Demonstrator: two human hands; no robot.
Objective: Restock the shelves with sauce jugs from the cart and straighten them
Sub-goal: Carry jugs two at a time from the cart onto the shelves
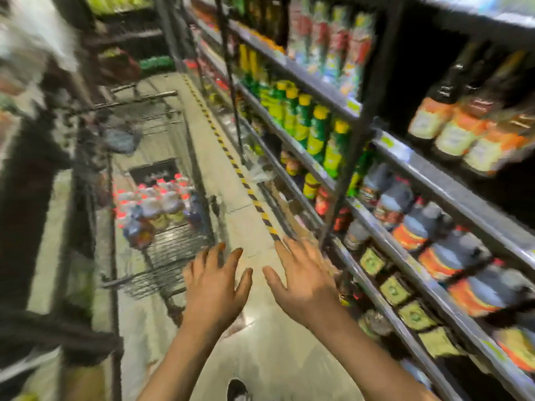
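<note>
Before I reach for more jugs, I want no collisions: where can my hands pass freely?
Free: the bare floor strip between the cart and the shelves. Crowded: the cart's jugs and the packed jug row.

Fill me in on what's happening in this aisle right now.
A person is restocking a store aisle. Both hands, the left hand and right hand, are open and empty, held out over the floor. The wire cart on the left holds red-capped jugs. Dark sauce jugs already line the shelf on the right.
</note>
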